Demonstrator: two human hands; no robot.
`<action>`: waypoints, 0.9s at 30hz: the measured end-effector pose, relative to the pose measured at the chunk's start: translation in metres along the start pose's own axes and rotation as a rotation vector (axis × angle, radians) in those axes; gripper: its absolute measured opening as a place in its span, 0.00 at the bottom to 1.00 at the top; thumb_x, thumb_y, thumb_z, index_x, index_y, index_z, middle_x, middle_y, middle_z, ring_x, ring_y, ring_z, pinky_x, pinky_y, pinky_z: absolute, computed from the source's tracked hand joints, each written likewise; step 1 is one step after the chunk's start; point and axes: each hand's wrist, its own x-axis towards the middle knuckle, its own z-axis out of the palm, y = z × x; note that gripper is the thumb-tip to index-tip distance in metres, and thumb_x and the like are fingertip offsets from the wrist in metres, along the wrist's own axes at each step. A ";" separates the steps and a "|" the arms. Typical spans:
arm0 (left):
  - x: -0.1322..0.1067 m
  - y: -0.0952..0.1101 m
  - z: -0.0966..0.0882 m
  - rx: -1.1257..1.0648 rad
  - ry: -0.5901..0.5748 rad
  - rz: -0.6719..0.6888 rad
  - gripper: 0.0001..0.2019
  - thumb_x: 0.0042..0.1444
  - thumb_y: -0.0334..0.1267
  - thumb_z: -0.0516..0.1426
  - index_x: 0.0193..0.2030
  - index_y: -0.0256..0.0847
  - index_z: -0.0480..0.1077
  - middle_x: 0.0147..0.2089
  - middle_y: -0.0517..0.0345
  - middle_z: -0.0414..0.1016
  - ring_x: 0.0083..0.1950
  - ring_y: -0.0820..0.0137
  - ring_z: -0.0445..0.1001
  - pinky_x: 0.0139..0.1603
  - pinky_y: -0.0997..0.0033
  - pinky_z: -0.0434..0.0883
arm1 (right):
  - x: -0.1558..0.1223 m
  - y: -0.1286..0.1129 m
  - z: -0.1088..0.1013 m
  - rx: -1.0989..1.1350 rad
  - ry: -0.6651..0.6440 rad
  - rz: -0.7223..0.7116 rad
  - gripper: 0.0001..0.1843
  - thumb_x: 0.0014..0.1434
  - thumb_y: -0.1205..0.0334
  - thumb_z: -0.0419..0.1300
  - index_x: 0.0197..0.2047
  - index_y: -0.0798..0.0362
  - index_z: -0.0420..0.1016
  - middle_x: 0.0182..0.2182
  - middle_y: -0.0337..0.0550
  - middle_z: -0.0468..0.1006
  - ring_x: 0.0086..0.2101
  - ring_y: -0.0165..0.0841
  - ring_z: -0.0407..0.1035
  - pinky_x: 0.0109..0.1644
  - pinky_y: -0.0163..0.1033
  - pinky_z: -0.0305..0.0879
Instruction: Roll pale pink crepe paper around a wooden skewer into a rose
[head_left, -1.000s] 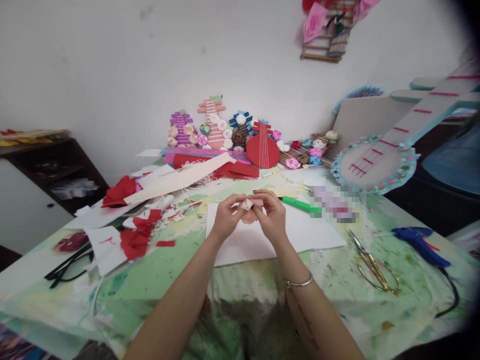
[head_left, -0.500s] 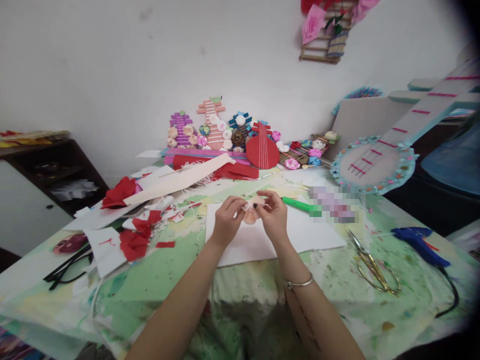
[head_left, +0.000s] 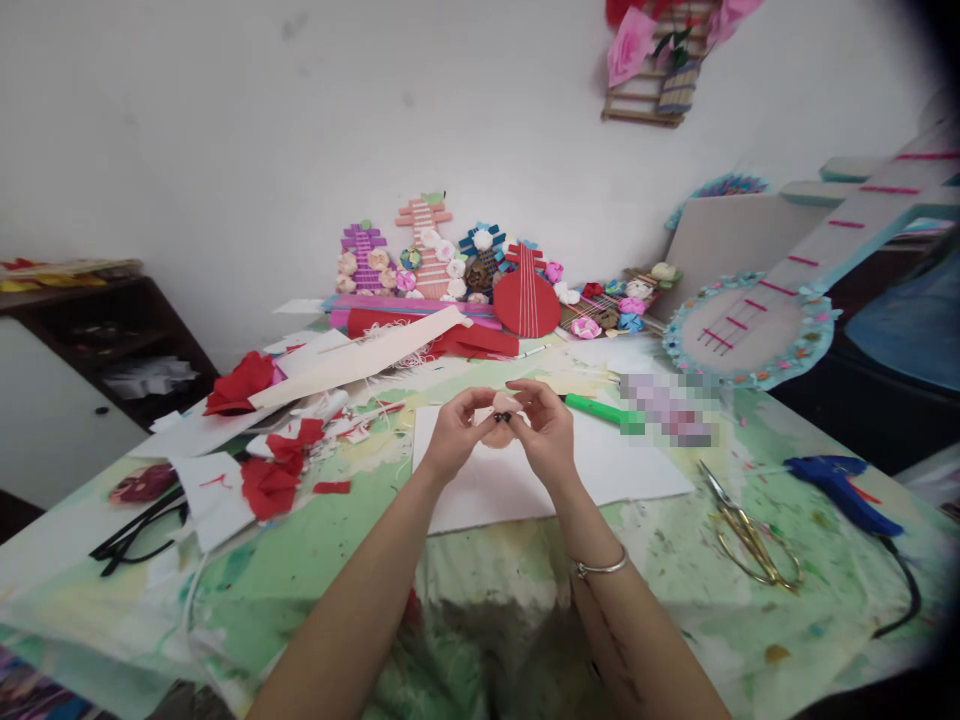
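Observation:
Between my two hands is a small pale-peach paper flower (head_left: 498, 434), partly covered by the fingers. My left hand (head_left: 459, 432) pinches its left side, and my right hand (head_left: 546, 428) pinches the right side. Both thumbs, with dark nails, meet at the flower's middle. The hands hover over a white sheet (head_left: 480, 500) lying on the table. Just right of my right hand lies a bright green pen-shaped tool (head_left: 600, 409), its right end blurred out.
Gold-handled scissors (head_left: 750, 540) and a blue glue gun (head_left: 847, 490) lie at the right. Red paper scraps (head_left: 270, 485) and black-framed glasses (head_left: 142, 535) are at the left. Small paper instruments, one a red lute (head_left: 526, 300), stand along the wall, and a large lute model (head_left: 757, 320) leans at right.
My left hand has shifted its hold so that its thumb now touches the right thumb on the flower. The fingers of both hands curl more around it.

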 end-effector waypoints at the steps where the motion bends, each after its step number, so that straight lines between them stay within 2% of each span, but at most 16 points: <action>1: 0.000 0.002 0.000 0.000 0.005 0.005 0.11 0.48 0.37 0.62 0.39 0.37 0.73 0.40 0.51 0.75 0.46 0.65 0.72 0.51 0.62 0.67 | 0.000 0.000 0.000 0.005 -0.001 0.009 0.14 0.50 0.65 0.60 0.42 0.50 0.70 0.39 0.43 0.72 0.38 0.31 0.67 0.45 0.39 0.68; 5: -0.001 0.004 -0.001 0.012 0.037 0.018 0.09 0.48 0.38 0.62 0.36 0.38 0.73 0.38 0.53 0.76 0.43 0.65 0.72 0.49 0.62 0.69 | 0.002 0.001 -0.001 0.014 -0.005 0.082 0.14 0.49 0.61 0.63 0.41 0.50 0.70 0.37 0.42 0.73 0.38 0.31 0.68 0.40 0.37 0.69; 9: 0.000 0.002 -0.001 0.035 0.056 0.029 0.07 0.49 0.37 0.61 0.35 0.38 0.72 0.36 0.55 0.75 0.41 0.66 0.72 0.46 0.65 0.69 | 0.003 0.003 -0.001 0.034 -0.001 0.083 0.12 0.47 0.63 0.64 0.37 0.51 0.71 0.32 0.39 0.71 0.35 0.30 0.68 0.40 0.37 0.68; 15: 0.000 -0.003 -0.003 0.043 0.075 0.055 0.06 0.50 0.36 0.60 0.36 0.39 0.71 0.36 0.56 0.74 0.41 0.68 0.72 0.46 0.68 0.68 | 0.002 0.002 -0.002 0.041 -0.010 0.062 0.09 0.47 0.64 0.63 0.34 0.51 0.70 0.32 0.39 0.72 0.35 0.30 0.69 0.42 0.38 0.68; 21: 0.000 -0.005 -0.002 -0.039 0.098 0.004 0.09 0.48 0.34 0.61 0.38 0.39 0.71 0.37 0.57 0.74 0.40 0.69 0.72 0.43 0.70 0.69 | 0.001 0.000 -0.005 0.165 -0.044 0.046 0.09 0.49 0.69 0.58 0.36 0.51 0.72 0.34 0.41 0.74 0.37 0.32 0.70 0.42 0.39 0.68; 27: 0.000 -0.003 -0.003 -0.008 0.078 0.019 0.08 0.49 0.35 0.61 0.37 0.37 0.71 0.37 0.56 0.74 0.41 0.69 0.72 0.44 0.70 0.68 | 0.002 0.002 -0.002 0.109 0.013 0.066 0.06 0.50 0.62 0.63 0.34 0.52 0.73 0.32 0.41 0.75 0.34 0.31 0.70 0.40 0.38 0.68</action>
